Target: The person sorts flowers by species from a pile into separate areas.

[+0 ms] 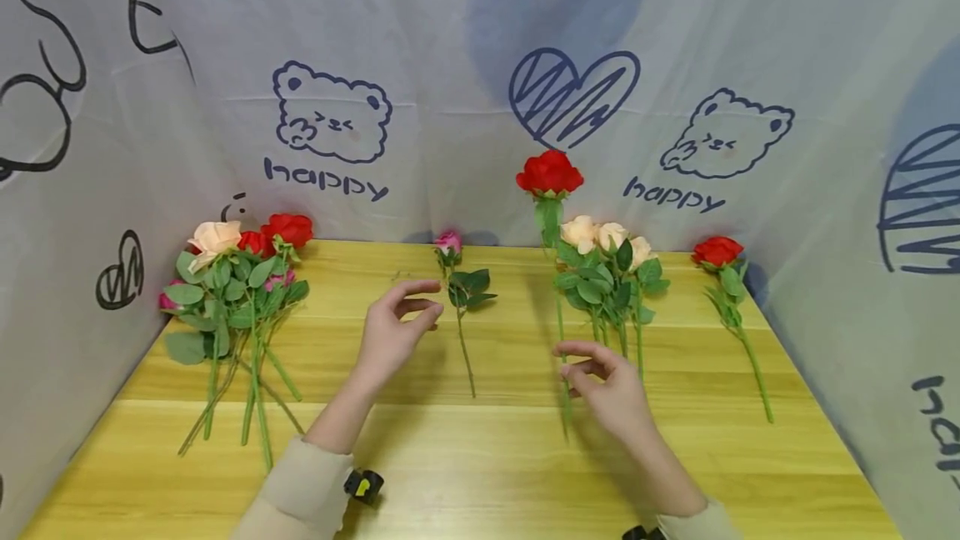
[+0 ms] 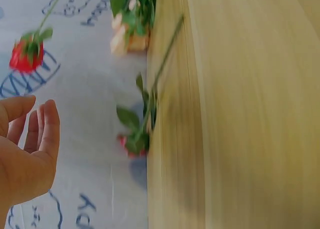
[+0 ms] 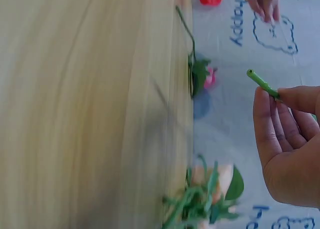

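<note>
My right hand [image 1: 611,390] pinches the lower part of the green stem of a red rose [image 1: 551,173], which stands upright above the table. In the right wrist view the cut end of that stem [image 3: 258,79] pokes out past the thumb and fingertips. My left hand [image 1: 390,332] holds nothing; its fingers are loosely bent, as the left wrist view also shows. Just right of it, a single pink rose [image 1: 448,244] with dark leaves lies on the table. Several peach roses [image 1: 611,237] lie behind the raised red rose, their stems toward me.
On the left of the wooden table [image 1: 450,473] lies a pile of peach, red and pink roses [image 1: 225,298] with crossing stems. Another red rose [image 1: 717,252] lies at the right. White cloth [image 1: 442,65] with bear and heart drawings hangs behind and at both sides.
</note>
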`<state>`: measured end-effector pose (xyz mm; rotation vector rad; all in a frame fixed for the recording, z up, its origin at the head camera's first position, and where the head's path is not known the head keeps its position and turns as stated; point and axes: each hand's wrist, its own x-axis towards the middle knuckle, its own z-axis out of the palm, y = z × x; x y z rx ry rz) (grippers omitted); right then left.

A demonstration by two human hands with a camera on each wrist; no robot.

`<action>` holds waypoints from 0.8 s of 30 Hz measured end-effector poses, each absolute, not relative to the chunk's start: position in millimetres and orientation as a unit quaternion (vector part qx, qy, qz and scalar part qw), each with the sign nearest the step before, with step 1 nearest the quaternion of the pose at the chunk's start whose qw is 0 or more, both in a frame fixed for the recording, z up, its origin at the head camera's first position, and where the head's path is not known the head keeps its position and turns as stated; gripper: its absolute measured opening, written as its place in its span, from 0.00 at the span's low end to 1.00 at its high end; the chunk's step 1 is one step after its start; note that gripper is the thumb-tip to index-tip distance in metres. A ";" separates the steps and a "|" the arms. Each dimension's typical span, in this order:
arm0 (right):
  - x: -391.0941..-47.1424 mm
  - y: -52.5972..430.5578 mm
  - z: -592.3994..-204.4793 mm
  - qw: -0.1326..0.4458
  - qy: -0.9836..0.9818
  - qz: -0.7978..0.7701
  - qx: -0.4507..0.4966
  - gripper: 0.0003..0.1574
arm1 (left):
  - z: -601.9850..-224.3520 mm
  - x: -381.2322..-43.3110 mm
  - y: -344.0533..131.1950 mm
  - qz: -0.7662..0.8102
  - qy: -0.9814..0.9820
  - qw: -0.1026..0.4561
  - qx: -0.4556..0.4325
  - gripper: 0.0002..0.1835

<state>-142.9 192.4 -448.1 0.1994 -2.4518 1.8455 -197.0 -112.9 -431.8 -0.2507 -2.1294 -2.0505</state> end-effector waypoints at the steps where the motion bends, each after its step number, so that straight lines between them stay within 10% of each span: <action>1: -142.9 197.7 -447.7 0.036 -0.800 0.596 0.059 0.16 | -431.3 -196.6 -120.3 -0.681 -0.722 0.090 -0.080 0.19; 24: -155.3 336.4 -462.6 0.059 -0.869 0.485 -0.074 0.23 | -451.9 -172.0 -311.1 -0.397 -0.909 0.129 0.002 0.19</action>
